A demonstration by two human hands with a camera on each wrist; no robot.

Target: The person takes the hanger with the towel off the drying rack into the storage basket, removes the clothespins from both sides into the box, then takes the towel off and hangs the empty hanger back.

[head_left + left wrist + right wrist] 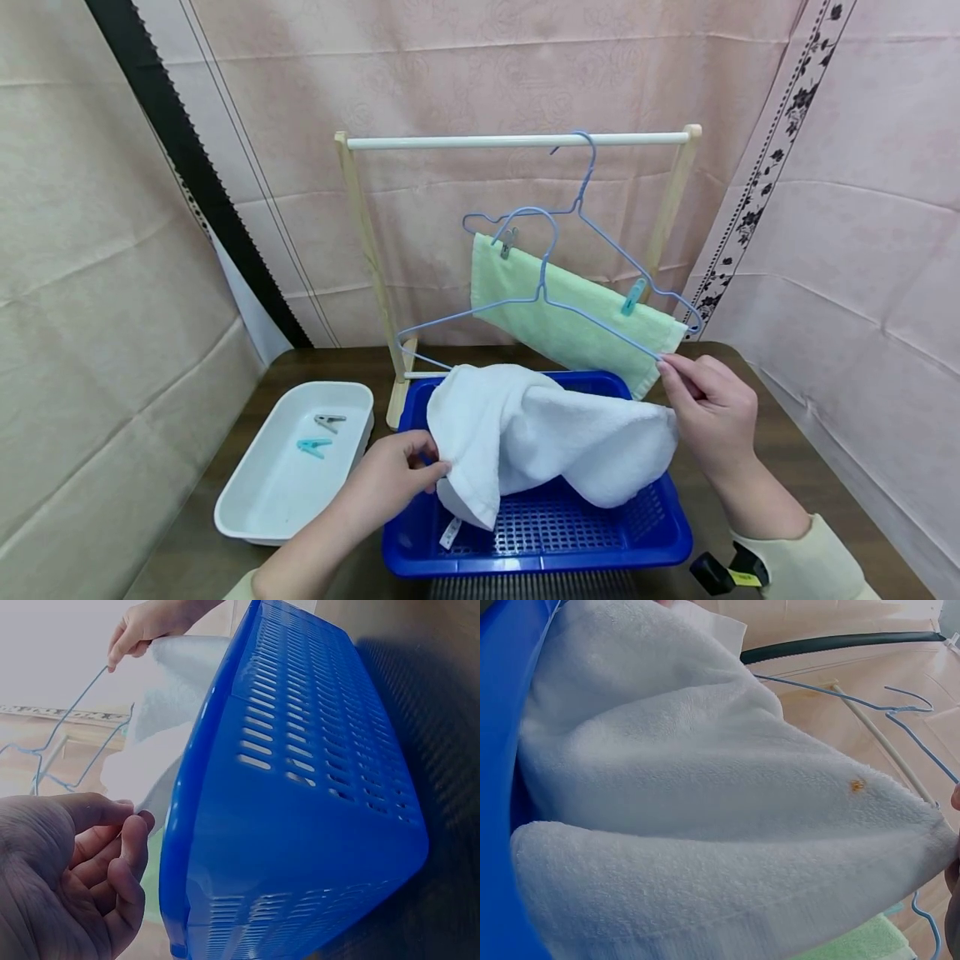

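My left hand (397,479) pinches the left edge of a white towel (517,425) between thumb and fingertips. In the left wrist view the pinched towel edge (154,791) lies beside the blue rim. My right hand (712,408) grips the right end of a blue wire hanger (543,287), held tilted above the towel. The hanger's lower bar passes out of sight behind the towel. In the right wrist view a towel corner (930,840) reaches the right fingers; whether they hold it too I cannot tell. A blue basket (536,567) stands beneath the towel.
A wooden rack (465,142) stands behind, with another blue hanger (615,250) on its bar. A green towel (570,312) hangs there by a grey clip (508,243) and a teal clip (633,297). At left, a white tray (262,483) holds two clothespins (315,447).
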